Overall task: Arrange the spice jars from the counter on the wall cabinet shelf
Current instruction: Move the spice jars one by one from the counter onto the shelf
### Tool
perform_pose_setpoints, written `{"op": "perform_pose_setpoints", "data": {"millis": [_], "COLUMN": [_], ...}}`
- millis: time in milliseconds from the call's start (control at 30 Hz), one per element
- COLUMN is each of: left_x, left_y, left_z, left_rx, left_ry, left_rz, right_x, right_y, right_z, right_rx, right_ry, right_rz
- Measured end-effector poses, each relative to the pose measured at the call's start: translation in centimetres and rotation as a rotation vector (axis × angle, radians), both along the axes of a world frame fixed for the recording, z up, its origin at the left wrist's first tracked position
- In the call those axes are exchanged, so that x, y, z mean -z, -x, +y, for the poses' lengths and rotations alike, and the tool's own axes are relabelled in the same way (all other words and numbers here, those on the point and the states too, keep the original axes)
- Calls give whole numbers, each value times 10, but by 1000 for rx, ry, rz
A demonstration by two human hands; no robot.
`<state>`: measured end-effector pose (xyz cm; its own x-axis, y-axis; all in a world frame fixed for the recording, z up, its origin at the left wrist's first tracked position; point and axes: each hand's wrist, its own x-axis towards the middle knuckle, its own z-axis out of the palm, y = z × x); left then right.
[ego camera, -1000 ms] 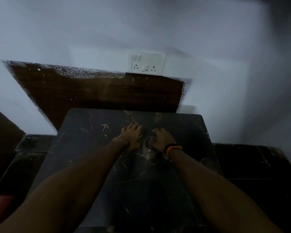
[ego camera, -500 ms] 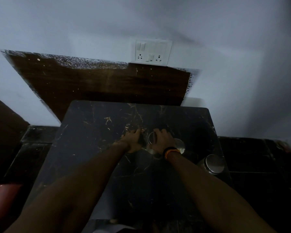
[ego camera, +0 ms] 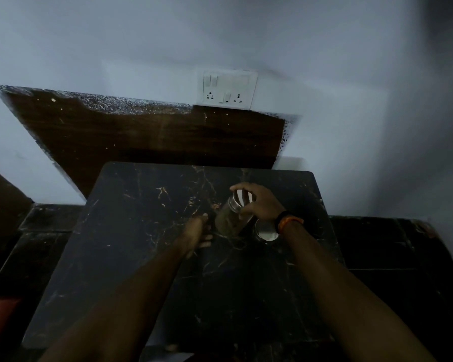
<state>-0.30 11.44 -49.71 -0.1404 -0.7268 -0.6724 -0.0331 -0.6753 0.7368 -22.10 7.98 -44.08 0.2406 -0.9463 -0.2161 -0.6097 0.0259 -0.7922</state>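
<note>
Our right hand [ego camera: 259, 205] grips a tilted glass spice jar [ego camera: 233, 218] of brownish spice by its steel lid; our left hand [ego camera: 196, 235] hangs loose beside it, near a second steel-lidded jar [ego camera: 266, 229].

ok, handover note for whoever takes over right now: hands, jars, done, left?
Right hand: grips the lid end of a tilted spice jar, just above the dark counter.
Left hand: open beside the jar's base, holding nothing.
Second jar: upright on the counter under the right wrist.
Done: nothing shelved that this view shows; the cabinet shelf is out of frame.
Left: shelve the held jar, then the second.
</note>
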Motion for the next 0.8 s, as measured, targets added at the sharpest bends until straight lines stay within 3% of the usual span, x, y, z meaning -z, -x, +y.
{"op": "perform_pose_setpoints", "data": {"millis": [133, 300, 533, 800], "left_x": [-9, -43, -89, -151], "left_y": [7, 27, 43, 61], "left_z": [2, -5, -18, -29], "left_rx": [-59, -124, -142, -61], "left_ry": [-135, -124, 66, 376], "left_rz": [475, 843, 978, 943], "right_x": [-38, -78, -120, -164], "right_y": [5, 9, 23, 12], "right_z": [0, -1, -9, -14], "right_rx": [-10, 13, 85, 247], "right_ry": [19, 48, 118, 315], "right_rz": [-222, -435, -669, -687]}}
